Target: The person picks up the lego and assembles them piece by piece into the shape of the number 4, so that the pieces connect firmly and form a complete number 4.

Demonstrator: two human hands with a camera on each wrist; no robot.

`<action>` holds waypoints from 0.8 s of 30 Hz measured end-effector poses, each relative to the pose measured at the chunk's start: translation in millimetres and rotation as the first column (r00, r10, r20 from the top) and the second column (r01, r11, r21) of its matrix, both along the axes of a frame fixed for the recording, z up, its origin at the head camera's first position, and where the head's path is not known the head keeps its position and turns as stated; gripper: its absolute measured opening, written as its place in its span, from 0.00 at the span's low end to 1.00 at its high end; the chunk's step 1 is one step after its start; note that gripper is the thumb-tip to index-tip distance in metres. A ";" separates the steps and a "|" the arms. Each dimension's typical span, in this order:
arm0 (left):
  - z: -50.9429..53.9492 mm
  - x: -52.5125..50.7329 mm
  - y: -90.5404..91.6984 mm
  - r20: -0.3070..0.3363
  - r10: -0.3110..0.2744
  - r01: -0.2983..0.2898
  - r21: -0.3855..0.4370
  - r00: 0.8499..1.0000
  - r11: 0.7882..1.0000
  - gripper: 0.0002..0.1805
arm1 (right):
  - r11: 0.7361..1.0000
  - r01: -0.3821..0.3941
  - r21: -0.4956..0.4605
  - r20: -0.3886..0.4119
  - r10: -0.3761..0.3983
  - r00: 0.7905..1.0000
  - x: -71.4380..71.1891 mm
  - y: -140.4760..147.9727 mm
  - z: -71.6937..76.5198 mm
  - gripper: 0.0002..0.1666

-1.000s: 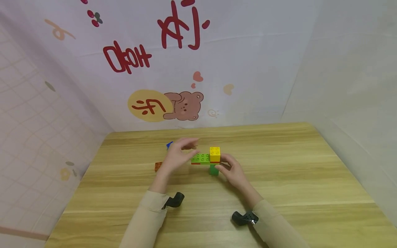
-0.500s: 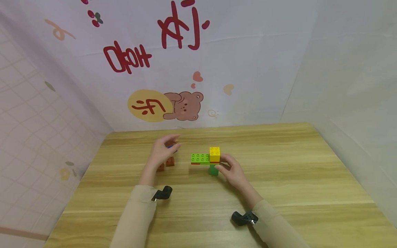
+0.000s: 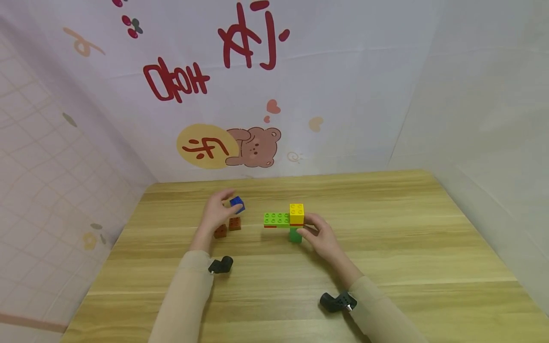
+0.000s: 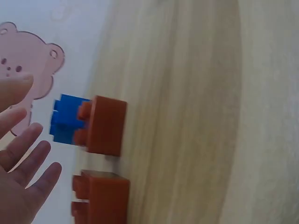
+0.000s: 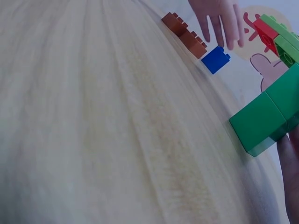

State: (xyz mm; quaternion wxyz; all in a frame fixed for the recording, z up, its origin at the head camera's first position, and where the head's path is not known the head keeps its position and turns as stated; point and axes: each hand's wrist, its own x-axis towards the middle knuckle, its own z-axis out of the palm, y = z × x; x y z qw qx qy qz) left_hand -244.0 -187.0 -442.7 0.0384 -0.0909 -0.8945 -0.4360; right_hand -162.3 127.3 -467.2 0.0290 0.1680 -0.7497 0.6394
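My left hand (image 3: 214, 212) hovers beside a blue toy brick (image 3: 237, 204) at the left of the table. In the left wrist view its fingers (image 4: 39, 161) are spread and apart from the blue brick (image 4: 67, 116). Two brown-orange bricks (image 3: 234, 223) sit nearer to me, below that hand. My right hand (image 3: 320, 238) holds a brick build by its right side, thumb in front and fingers behind. The build has a yellow brick (image 3: 297, 214) on top, a lime-green studded piece (image 3: 274, 218) reaching left with red under it, and stacked green bricks (image 5: 266, 114) as its post.
The wooden table (image 3: 386, 305) meets a white printed cloth (image 3: 351, 95) at the back and sides. A black wrist camera (image 3: 220, 265) is strapped to the left sleeve, another camera (image 3: 338, 302) to the right one.
My left hand has moved left, away from the build and over to the blue brick, uncovering the brown-orange bricks. The right hand and the build have stayed in place.
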 end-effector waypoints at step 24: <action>-27.9 -9.9 -4.6 0.072 0.007 -0.008 0.013 0.997 1.000 0.39 | 0.999 0.005 -0.048 -0.006 -0.005 1.000 -13.6 2.3 -33.6 0.23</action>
